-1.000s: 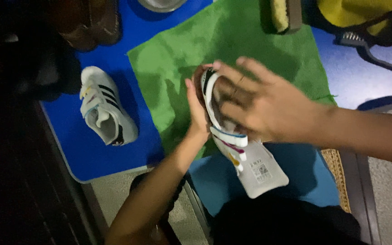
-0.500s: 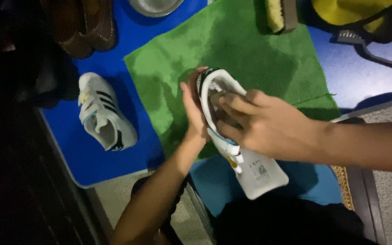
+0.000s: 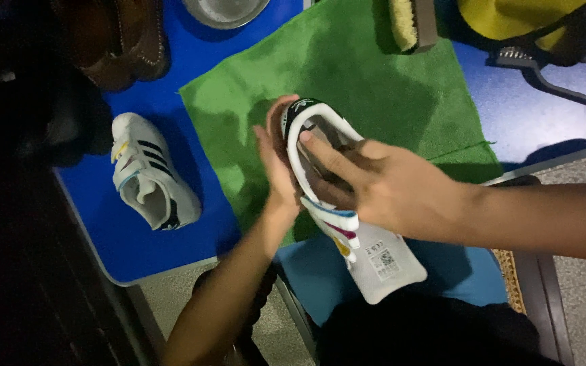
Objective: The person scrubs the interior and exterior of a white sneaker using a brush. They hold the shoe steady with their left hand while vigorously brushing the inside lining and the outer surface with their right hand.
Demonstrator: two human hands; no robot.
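Right hand (image 3: 388,186) covers sneaker (image 3: 337,203) opening & side; bowl (image 3: 225,10), brush (image 3: 412,20), yellow object (image 3: 510,17) cut off at top edge; left side too dark to tell.

1 head-worn camera looks steeply down, close above the hands (image 3: 347,183), facing the blue surface (image 3: 137,251) and the person's own lap.

green cloth (image 3: 401,102) bare behind; brush (image 3: 412,24) beyond
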